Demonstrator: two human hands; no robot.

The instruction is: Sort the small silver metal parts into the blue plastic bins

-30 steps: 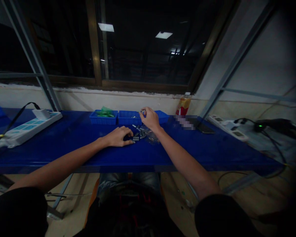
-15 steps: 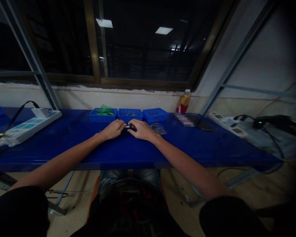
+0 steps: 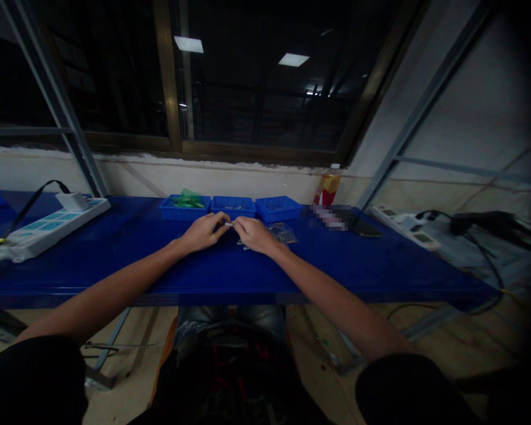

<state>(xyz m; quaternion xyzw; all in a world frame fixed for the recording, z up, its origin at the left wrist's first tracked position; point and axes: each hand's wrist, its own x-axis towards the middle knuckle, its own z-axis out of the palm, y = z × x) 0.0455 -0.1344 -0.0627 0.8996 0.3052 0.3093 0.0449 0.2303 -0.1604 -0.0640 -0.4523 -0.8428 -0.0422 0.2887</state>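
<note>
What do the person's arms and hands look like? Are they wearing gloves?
No gloves: the left hand and right hand are bare, and I see no watch or bracelet. Both forearms are bare too. Higher up come loose, black-looking sleeves, ending near the elbows. It's too dim to make out any pattern on them.

Dim light is leaving the table dull. Above the right hand, two white panels are glowing in the dark window. At its left, the pale piece is blurring. To its right, pixelation is masking a patch; farther right, blackness is swallowing the edge. Nearer than it, sleeves are losing detail.
</note>
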